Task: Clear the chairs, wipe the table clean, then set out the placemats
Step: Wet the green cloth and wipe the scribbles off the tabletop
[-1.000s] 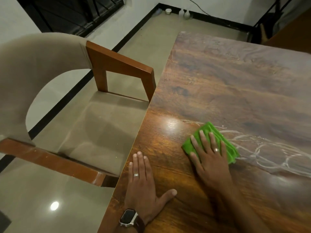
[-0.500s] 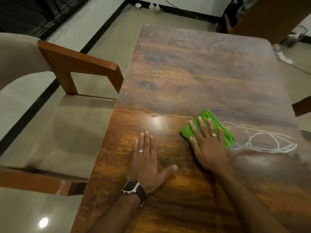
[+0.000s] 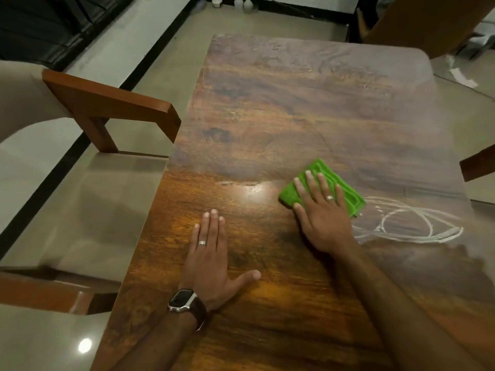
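Right hand (image 3: 322, 218) flat, fingers straight, pressing green cloth (image 3: 325, 183) on table (image 3: 267, 116); left hand (image 3: 211, 259) flat, holding nothing.

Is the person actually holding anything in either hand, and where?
Nothing is gripped. The right hand presses flat on the green cloth, covering its near half; the left hand rests flat on the table.

You see a glossy dark wood table (image 3: 308, 116), hazy and streaked white at right, a plush green cloth (image 3: 340, 183), chair (image 3: 112, 103) arms of smooth wood, padding matt beige fabric, floor (image 3: 80, 223) polished tile.
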